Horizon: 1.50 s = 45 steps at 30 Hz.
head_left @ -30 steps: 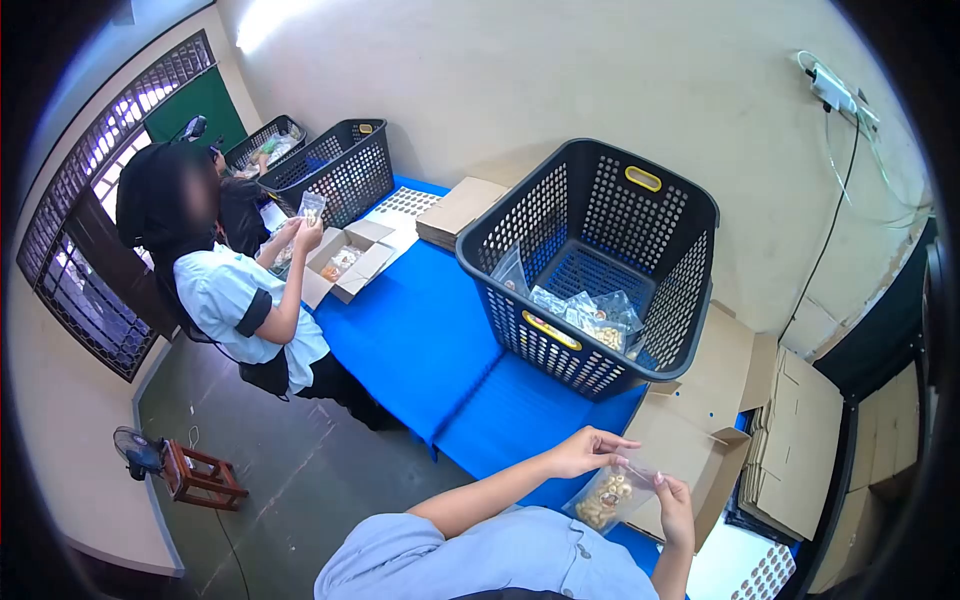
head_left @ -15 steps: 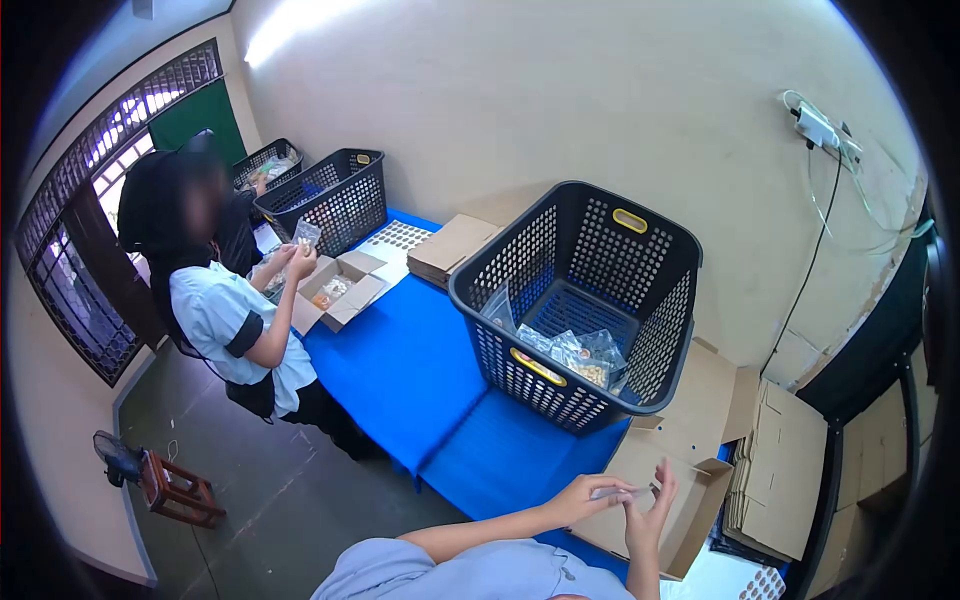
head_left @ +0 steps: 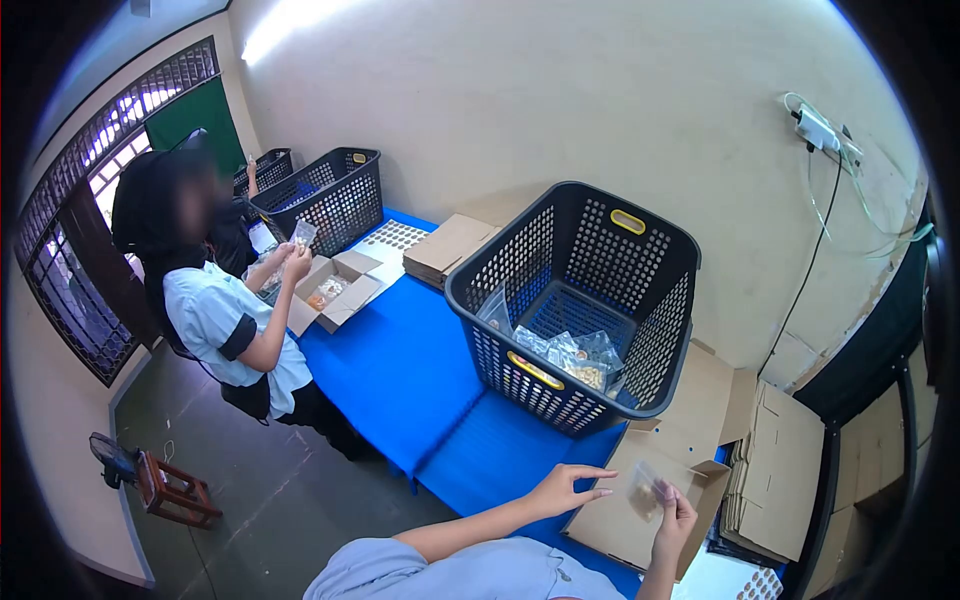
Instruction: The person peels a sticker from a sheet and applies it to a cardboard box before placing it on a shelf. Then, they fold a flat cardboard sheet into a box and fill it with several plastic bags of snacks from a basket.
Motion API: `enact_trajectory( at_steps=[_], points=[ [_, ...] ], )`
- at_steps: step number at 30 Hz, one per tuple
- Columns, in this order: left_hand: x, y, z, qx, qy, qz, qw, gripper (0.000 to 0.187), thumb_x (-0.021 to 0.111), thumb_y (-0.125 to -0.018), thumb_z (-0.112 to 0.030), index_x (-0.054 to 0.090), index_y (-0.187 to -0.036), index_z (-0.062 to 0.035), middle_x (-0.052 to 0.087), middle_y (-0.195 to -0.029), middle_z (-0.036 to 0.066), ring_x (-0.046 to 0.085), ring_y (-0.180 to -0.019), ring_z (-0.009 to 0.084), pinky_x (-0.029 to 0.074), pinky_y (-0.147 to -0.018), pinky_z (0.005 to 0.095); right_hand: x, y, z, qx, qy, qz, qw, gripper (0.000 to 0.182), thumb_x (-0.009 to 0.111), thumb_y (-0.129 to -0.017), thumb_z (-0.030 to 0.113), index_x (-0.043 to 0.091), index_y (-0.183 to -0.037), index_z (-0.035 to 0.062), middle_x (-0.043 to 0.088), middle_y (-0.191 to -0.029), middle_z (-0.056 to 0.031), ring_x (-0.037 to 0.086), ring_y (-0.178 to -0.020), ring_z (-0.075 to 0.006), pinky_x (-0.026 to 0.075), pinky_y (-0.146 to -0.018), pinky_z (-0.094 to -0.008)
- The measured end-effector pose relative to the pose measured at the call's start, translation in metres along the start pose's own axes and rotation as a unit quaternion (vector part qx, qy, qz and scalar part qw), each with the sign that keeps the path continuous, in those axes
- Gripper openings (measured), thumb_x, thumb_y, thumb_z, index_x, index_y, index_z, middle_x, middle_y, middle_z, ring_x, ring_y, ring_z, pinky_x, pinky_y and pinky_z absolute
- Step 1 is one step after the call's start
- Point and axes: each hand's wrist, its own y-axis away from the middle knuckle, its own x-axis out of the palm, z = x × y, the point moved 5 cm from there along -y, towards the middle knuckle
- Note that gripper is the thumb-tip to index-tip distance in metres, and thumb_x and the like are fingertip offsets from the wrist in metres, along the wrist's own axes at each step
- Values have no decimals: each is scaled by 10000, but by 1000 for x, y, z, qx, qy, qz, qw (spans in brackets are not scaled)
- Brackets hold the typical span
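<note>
My right hand (head_left: 676,522) pinches a small clear plastic bag (head_left: 643,492) by its edge; its pale contents are too small to name. Just left of the bag, my left hand (head_left: 568,492) has its thumb and fingers apart and holds nothing. Both hands are over an open cardboard box (head_left: 625,515) on the table. Behind them stands a large black perforated basket (head_left: 572,300), with several filled clear bags (head_left: 570,352) lying in its near end.
Flattened cardboard boxes (head_left: 775,470) are stacked at the right, near a sheet of round stickers (head_left: 762,583). A co-worker (head_left: 225,310) stands at the blue-covered table (head_left: 390,350), holding a small bag over an open box (head_left: 335,290). More black baskets (head_left: 330,205) stand farther back.
My left hand has let go of the plastic bag and moved slightly left. My right hand now holds it upright, farther right. The co-worker's hands have barely moved.
</note>
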Motion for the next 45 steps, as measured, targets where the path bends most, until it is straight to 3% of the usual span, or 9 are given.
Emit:
enact_trajectory(
  at_steps=[6,12,14,16,20,27,36,40,45],
  points=[
    [16,8,-16,88,-2,30,996,832,723,-809,-330,273,-1450,-49,263,-1505,147,313,-1362,274,280,-1106,386,49,10,1,-82,103,111,985,352,523,-965,238,610,-1158,-44,627,-1134,-174,582,-1074,-229,432,-941,-342],
    [-5,38,-16,-30,114,-65,991,476,650,-883,-295,520,-1258,-32,582,-1190,112,542,-1117,195,415,-961,342,92,21,19,-114,21,-12,993,419,727,-763,83,571,-1147,17,506,-940,-50,524,-858,-187,428,-819,-307],
    [-10,52,-18,-12,85,-138,987,267,578,-938,-243,649,-1080,-29,685,-918,64,609,-899,114,465,-807,272,93,13,-10,-68,-8,100,993,357,736,-754,79,590,-1074,18,517,-944,-53,524,-866,-177,424,-816,-297],
    [-15,67,-11,-12,77,-165,983,271,561,-948,-239,646,-1088,-23,683,-935,65,604,-899,113,464,-811,271,100,14,-26,-20,-8,216,976,125,719,-774,51,611,-828,17,559,-895,-52,529,-848,-138,423,-784,-264],
    [-17,97,-4,-86,143,-192,967,313,504,-978,-242,609,-1161,-12,671,-1006,73,594,-959,127,450,-874,280,114,24,-28,57,-61,266,960,81,665,-838,56,637,-794,-6,602,-832,-50,541,-802,-120,426,-750,-246],
    [-5,130,-17,-4,111,-373,921,380,451,-996,-273,514,-1277,-25,503,-1298,104,496,-1171,181,382,-996,320,97,34,-21,36,-65,261,963,221,556,-942,140,675,-972,-44,666,-889,-105,612,-860,-148,470,-790,-271],
    [105,102,-46,9,-10,-258,966,571,600,-917,-324,417,-1371,-31,501,-1308,118,466,-1229,216,356,-1032,363,14,70,31,-213,132,323,913,291,556,-911,123,608,-1176,13,569,-1151,-168,545,-1055,-291,419,-931,-383],
    [158,89,-37,-44,99,-251,962,376,622,-910,-258,591,-1189,-9,656,-1064,98,588,-1022,141,449,-910,296,-42,74,48,-123,92,68,986,330,702,-793,93,630,-1097,-13,569,-1127,-136,521,-1069,-256,359,-981,-384],
    [198,88,-42,-47,129,-244,960,294,527,-966,-198,616,-1162,1,674,-1061,84,598,-986,117,458,-884,276,-99,58,-16,94,-32,238,966,165,696,-827,119,677,-899,-29,629,-988,-78,572,-905,-146,433,-828,-291]
  ],
)
